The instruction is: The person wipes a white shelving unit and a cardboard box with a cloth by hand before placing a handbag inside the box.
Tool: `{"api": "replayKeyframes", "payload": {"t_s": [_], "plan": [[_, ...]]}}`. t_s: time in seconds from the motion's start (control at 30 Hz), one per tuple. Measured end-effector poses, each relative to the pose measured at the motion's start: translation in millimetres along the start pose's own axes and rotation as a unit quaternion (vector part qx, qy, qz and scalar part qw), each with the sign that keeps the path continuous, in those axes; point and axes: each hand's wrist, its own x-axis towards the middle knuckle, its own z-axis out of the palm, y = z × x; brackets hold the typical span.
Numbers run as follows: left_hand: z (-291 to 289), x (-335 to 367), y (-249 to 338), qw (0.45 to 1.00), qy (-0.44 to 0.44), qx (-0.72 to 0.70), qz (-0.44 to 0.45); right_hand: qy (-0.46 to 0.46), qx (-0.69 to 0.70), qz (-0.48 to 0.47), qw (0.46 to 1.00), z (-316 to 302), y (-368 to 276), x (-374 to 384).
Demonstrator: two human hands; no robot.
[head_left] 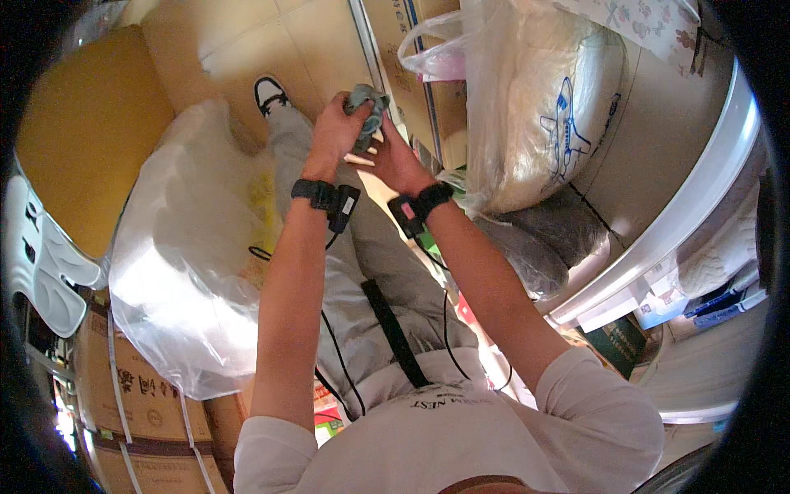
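A bunched grey-green cloth (368, 114) is held out in front of me, above my legs. My left hand (336, 132) is closed on it from the left, with its thumb over the folds. My right hand (401, 155) grips the cloth's right and lower side, its finger and thumb against the fabric while other fingers curl underneath. The exact kind of cloth is unclear because it is crumpled and partly covered by my fingers.
A large clear plastic bag (185, 272) with pale contents lies left of my legs. Another bulky clear bag (535, 123) stands at the right. Cardboard boxes (148, 395) are stacked at lower left, near a white plastic stool (49, 255). A curved white edge (683, 239) bounds the right.
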Motion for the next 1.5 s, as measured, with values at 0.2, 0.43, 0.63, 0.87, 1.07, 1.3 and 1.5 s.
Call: {"api": "replayKeyframes", "payload": {"t_s": [0.2, 0.43, 0.63, 0.87, 1.07, 1.3, 1.5], "plan": [[9.7, -9.9, 2.9, 0.99, 0.088, 0.06, 0.092, 0.038, -0.173, -0.355, 0.918, 5.7, -11.1, -9.9], [32.9, 51.6, 18.0, 0.987, -0.115, -0.115, -0.01, 0.313, -0.252, -0.437, 0.804, -1.9, -49.2, -160.0], [102.1, 99.8, 1.9, 0.977, -0.055, -0.048, 0.202, 0.46, -0.206, -0.629, 0.593, -6.6, -122.2, -192.4], [70.3, 82.2, 25.9, 0.977, -0.102, -0.079, 0.167, 0.569, -0.475, -0.409, 0.533, -105.9, -141.3, -151.4], [-88.1, 16.5, 61.6, 0.956, -0.049, -0.288, -0.007, 0.645, -0.449, -0.327, 0.524, -127.2, -137.4, -125.9], [-242.1, -30.0, 143.0, 0.932, 0.271, -0.214, 0.113, 0.671, -0.483, -0.3, 0.475, -127.3, -145.3, -117.3], [-309.0, 77.7, 158.0, 0.837, 0.368, -0.342, 0.218, 0.659, -0.491, -0.275, 0.499, -98.1, -139.5, -112.3]]}}
